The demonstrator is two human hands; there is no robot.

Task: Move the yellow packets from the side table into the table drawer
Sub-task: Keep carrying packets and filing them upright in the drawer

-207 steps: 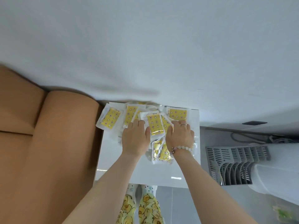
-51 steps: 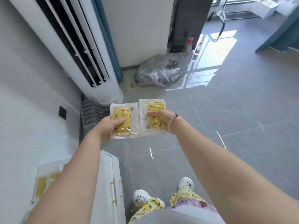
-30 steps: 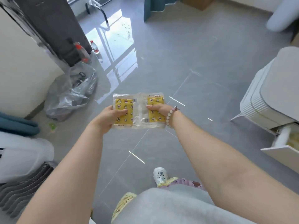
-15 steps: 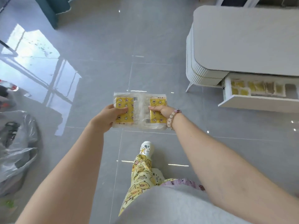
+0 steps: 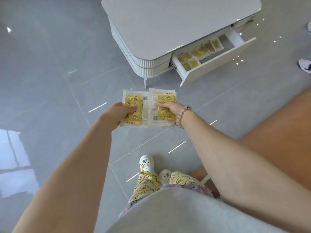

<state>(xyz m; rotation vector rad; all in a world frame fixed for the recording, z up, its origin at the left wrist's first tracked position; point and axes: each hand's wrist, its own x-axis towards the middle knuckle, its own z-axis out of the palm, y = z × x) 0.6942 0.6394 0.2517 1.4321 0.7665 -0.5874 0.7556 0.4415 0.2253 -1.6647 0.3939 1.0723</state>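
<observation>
I hold two stacks of yellow packets side by side above the grey floor. My left hand (image 5: 117, 113) grips the left stack of yellow packets (image 5: 133, 101), thumb on top. My right hand (image 5: 168, 105) grips the right stack of yellow packets (image 5: 165, 116), thumb across it, a bead bracelet on the wrist. Ahead and to the right stands the white table (image 5: 176, 22) with its drawer (image 5: 213, 62) pulled open. Several yellow packets (image 5: 193, 63) lie in a row inside the drawer. The side table is out of view.
Glossy grey floor tiles (image 5: 50, 81) stretch between me and the table. A tan sofa edge (image 5: 277, 140) lies at the right. Another person's shoe (image 5: 305, 65) shows at the far right edge. My own feet in white clogs (image 5: 146, 163) are below.
I have turned from the side table with a stack in each hand and come closer to the white table. The open drawer now lies nearer, ahead on the right.
</observation>
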